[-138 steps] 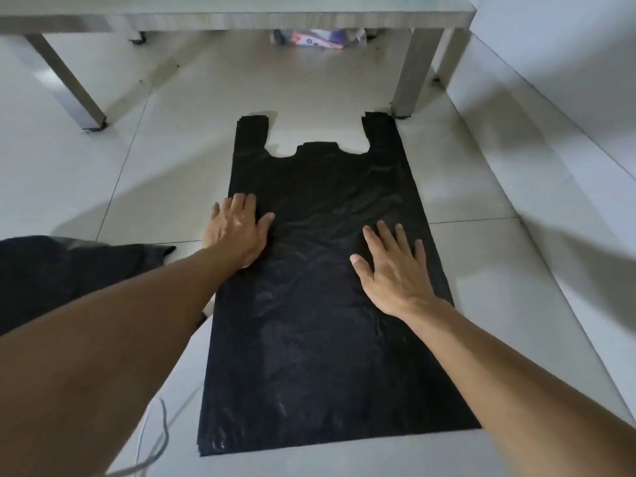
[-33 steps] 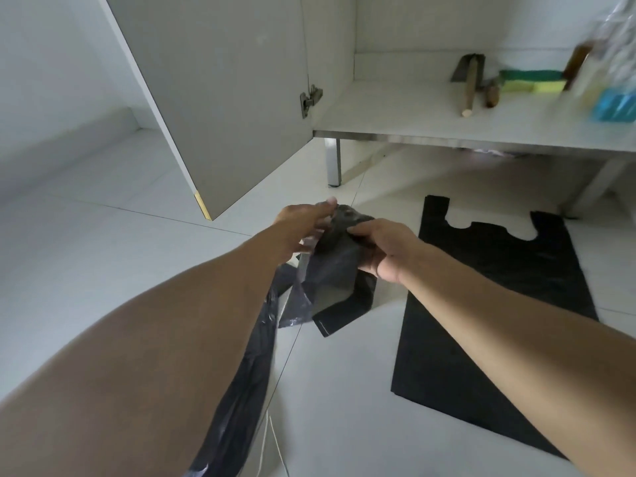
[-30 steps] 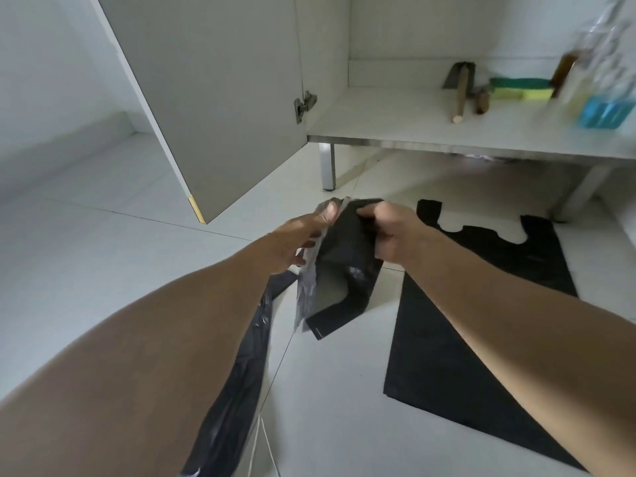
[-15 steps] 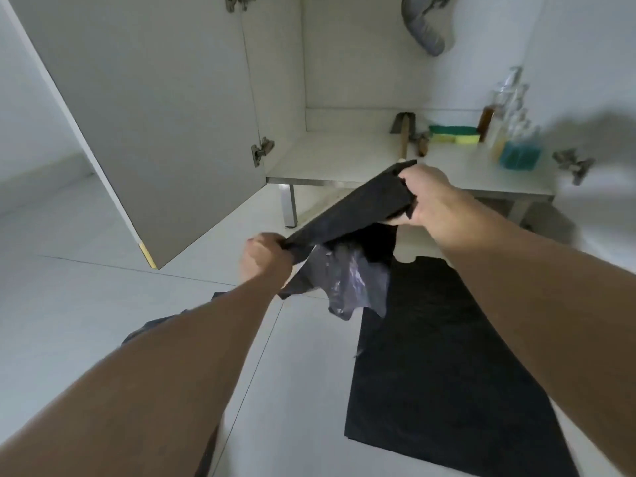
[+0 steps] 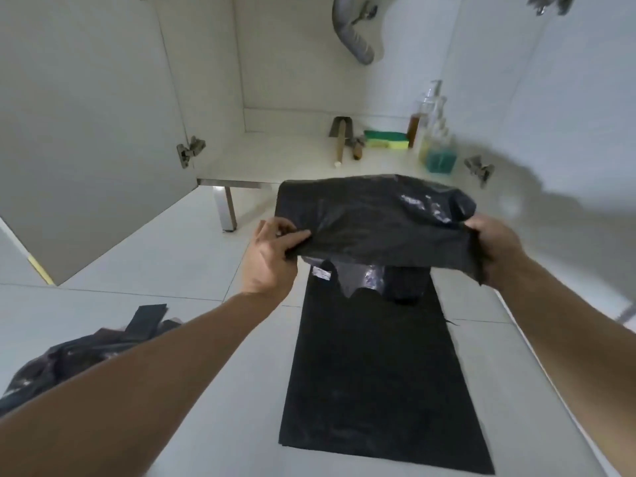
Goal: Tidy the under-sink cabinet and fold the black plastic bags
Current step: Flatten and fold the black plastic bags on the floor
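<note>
Left hand [image 5: 272, 256] and right hand [image 5: 495, 242] each pinch an edge of a crinkled, glossy black plastic bag [image 5: 375, 225] — stretched taut above a flat, matte bag [image 5: 375, 390] on the tiled floor [image 5: 165, 256].

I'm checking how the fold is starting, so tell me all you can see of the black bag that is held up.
The held black plastic bag is thin, glossy and wrinkled, with shiny patches. It is stretched out in the air between the left hand, which pinches its left edge, and the right hand, which grips its right edge. A crumpled part droops below. It hangs above the far end of the flat black bag on the floor, before the open cabinet.
</note>
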Demonstrator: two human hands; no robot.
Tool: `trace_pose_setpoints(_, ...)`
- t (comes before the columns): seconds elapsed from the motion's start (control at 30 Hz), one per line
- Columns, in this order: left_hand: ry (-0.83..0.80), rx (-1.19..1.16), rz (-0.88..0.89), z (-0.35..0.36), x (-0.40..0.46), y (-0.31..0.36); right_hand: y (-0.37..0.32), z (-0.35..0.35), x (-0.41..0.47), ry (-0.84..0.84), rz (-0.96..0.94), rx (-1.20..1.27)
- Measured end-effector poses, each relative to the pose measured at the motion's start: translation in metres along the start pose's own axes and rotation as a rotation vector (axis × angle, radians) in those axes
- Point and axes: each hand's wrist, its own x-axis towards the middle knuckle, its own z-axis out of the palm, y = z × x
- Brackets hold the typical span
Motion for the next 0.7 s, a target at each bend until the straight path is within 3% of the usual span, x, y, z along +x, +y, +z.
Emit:
trace_pose_setpoints(0.17,-0.328,0.047,-0.175,0.019,-0.066,-0.012,0.064,-0.035,-0.025,0.284,0.279,-0.109)
trace_pose_setpoints(0.37,-0.531,0.18,-0.458,0.022,-0.076,-0.01,0.088,-0.043,-0.021,0.386,0.449,-0.246)
trace_pose_setpoints(0.5,-0.386,0.067,-0.7,0.022,-0.033,0.008,0.052,-0.021,-0.006,0.307,0.346,-0.124)
trace_pose_setpoints(0.6,-0.174,-0.342,-0.979,0.023,0.033,0.024,0.009,0.005,0.004,0.246,0.19,-0.022)
trace_pose_setpoints(0.63,-0.085,-0.47,-0.984,0.02,0.054,0.03,-0.006,0.015,0.004,0.209,0.131,0.044)
trace_pose_setpoints(0.7,0.069,-0.505,-0.818,0.006,0.083,0.042,-0.035,0.032,-0.002,0.158,0.009,0.15)
